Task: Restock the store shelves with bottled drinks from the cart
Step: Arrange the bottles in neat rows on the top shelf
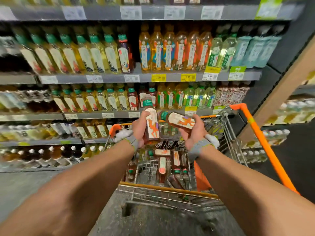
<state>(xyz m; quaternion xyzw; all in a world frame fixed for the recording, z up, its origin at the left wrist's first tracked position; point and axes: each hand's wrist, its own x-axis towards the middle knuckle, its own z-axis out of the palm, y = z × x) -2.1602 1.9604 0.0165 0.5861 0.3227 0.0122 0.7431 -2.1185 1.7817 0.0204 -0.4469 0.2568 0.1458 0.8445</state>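
Facing grey metal shelves (pixel 146 78), an upright brown green-capped bottle (pixel 152 124) is gripped by the left hand (pixel 142 129), a tilted bottle (pixel 180 121) by the right hand (pixel 192 136), above a wire cart (pixel 170 190) on seemingly concrete floor (pixel 25 188).

The left hand (pixel 140 129) grips the first bottle (pixel 152 124) upright, cap uppermost. The right hand (pixel 192 133) grips the second bottle (pixel 181 121) on its side, just right of the first, cap pointing left toward it. Directly below both grips stands the cart (pixel 163 189), with loose bottles (pixel 162 165) lying in its basket. The cart handle (pixel 266 147) runs to the right of the right grip. Beyond both grips are the shelves (pixel 73 79), stacked one above another. Each bears rows of standing bottles (pixel 97 55), extending well left of the left grip.
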